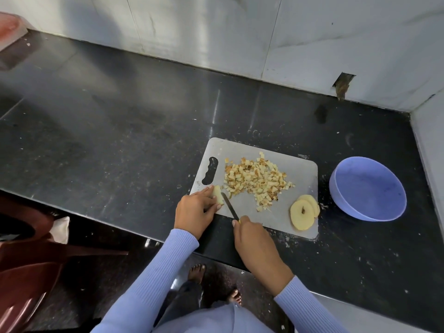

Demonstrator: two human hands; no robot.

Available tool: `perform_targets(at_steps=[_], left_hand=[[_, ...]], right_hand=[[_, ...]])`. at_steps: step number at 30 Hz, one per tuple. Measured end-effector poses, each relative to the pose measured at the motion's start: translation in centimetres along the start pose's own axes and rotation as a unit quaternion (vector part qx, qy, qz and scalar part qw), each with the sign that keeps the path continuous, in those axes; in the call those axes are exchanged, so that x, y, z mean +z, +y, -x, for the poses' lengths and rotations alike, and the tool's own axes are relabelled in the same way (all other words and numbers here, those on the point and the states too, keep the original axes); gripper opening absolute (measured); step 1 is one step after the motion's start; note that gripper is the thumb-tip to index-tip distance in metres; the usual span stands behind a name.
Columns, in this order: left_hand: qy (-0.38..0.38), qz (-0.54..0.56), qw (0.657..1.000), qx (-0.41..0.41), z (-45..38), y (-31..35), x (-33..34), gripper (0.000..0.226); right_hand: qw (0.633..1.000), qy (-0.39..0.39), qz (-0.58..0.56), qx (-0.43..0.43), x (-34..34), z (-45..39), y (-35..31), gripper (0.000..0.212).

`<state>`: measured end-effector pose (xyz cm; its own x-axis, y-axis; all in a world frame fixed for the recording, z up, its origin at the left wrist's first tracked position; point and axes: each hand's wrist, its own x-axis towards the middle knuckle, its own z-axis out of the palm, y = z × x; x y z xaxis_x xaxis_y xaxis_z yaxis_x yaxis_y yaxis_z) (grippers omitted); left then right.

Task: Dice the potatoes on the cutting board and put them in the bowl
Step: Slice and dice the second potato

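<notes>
A grey cutting board [295, 174] lies on the black counter. A heap of diced potato [257, 179] covers its middle. My left hand [194, 210] holds a small potato piece [218, 193] at the board's near left corner. My right hand [254, 239] grips a knife [229, 205] whose dark blade points toward that piece. A stack of round potato slices [303, 211] sits at the board's near right corner. The purple bowl [384, 212] stands right of the board, and nothing shows inside it.
The black counter [120, 140] stretches far to the left and back to a pale tiled wall [240, 32]. A side wall [430, 131] closes the right. A brown plastic chair [28, 260] stands on the floor at lower left. A pink-topped object [9, 27] sits at far top left.
</notes>
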<state>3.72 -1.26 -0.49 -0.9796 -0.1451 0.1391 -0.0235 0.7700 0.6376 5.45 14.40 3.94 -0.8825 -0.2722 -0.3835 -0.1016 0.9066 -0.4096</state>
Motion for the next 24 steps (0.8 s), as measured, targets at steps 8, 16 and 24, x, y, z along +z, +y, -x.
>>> perform_targets(at_steps=[8, 16, 24], left_hand=[[-0.014, 0.015, 0.998, -0.055, 0.0, 0.5, -0.3, 0.018], [-0.014, 0.024, 0.997, -0.070, 0.1, 0.6, -0.2, 0.019], [-0.047, 0.022, 0.996, -0.069, -0.3, 0.2, -0.5, 0.020]], right_hand=[[1.000, 0.023, -0.001, -0.011, -0.1, -0.4, 1.1, 0.034], [0.999, 0.003, -0.031, -0.020, 0.3, -0.9, 1.3, 0.036], [0.999, -0.001, -0.031, -0.013, 0.5, 0.2, 1.5, 0.035]])
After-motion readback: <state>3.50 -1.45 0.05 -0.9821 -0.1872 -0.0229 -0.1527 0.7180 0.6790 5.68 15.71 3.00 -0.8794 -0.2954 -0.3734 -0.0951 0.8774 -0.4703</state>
